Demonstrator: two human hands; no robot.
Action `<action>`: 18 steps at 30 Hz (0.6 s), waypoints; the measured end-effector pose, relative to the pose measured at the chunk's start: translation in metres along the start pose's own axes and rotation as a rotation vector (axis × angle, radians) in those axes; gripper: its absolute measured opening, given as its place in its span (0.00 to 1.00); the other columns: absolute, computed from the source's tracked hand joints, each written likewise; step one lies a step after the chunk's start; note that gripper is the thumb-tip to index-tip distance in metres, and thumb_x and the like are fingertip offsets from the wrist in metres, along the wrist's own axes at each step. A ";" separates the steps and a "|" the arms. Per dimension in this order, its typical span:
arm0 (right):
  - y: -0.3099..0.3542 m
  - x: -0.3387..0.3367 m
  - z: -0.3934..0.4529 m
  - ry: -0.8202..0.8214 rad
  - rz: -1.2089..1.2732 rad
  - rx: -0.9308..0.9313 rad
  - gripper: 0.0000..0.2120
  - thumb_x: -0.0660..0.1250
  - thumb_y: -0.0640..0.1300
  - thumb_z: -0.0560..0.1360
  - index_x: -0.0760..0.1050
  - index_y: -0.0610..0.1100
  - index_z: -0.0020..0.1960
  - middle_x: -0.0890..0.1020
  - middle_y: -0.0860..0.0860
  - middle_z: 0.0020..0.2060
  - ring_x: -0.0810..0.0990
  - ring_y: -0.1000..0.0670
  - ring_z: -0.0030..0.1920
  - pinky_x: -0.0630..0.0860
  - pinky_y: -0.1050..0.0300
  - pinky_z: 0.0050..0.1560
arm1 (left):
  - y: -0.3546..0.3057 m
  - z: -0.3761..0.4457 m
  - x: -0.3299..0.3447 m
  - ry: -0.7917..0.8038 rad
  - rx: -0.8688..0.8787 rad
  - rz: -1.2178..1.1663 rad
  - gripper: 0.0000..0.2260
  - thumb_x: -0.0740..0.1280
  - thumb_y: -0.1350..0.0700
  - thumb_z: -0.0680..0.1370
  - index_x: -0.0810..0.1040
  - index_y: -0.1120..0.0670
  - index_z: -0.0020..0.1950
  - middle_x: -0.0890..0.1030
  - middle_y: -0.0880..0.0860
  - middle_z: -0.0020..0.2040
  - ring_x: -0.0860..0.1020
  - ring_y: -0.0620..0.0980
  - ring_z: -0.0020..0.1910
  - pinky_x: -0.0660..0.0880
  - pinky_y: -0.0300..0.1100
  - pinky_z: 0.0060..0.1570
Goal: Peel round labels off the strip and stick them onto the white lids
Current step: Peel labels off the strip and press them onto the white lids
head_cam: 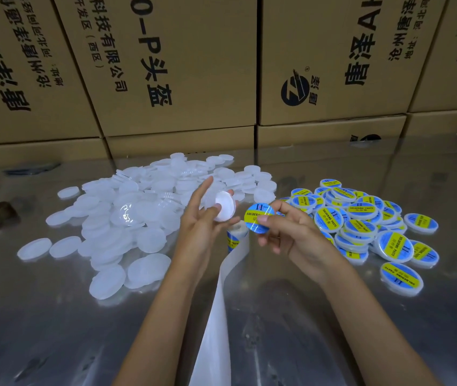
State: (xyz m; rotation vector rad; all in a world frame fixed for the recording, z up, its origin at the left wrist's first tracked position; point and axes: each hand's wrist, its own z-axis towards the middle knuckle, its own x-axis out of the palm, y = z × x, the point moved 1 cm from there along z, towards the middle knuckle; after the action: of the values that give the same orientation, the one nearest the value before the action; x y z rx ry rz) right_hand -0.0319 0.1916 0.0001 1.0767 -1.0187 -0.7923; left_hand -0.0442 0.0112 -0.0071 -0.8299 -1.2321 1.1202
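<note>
Steel tabletop (54, 316) bare at 6 o'clock: left hand (202, 227) grips a white lid (225, 206), right hand (285, 229) pinches a round label (260, 218) just beside it.

The tabletop (333, 316) looks like brushed metal, shiny enough to mirror the boxes but a bit streaky. The plain lids (127, 218) in the middle-left pile are milky, translucent plastic, mostly matt, though one (127, 215) near the centre has a glassy glare. The round label (259, 217) at frame centre is glossy film, with light streaks across its blue and yellow print. The labelled lids (361, 218) on the right share that sheen. The backing strip (216, 316) is smooth, pale waxy-looking paper. The boxes (166, 65) along the top are dull brown cardboard.
</note>
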 end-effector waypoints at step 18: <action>-0.010 0.022 0.007 -0.332 -0.158 -0.200 0.15 0.74 0.36 0.73 0.67 0.43 0.40 0.72 0.53 0.24 0.66 0.55 0.23 0.65 0.67 0.25 | -0.007 -0.010 0.025 0.290 -0.146 -0.232 0.21 0.61 0.53 0.75 0.78 0.57 0.66 0.79 0.52 0.68 0.77 0.55 0.67 0.74 0.50 0.64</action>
State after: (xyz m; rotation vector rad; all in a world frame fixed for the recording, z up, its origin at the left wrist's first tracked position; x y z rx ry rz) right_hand -0.0314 0.1667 -0.0022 0.8776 -1.1114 -1.2048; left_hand -0.0338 0.0337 0.0053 -0.8988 -1.1403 0.7025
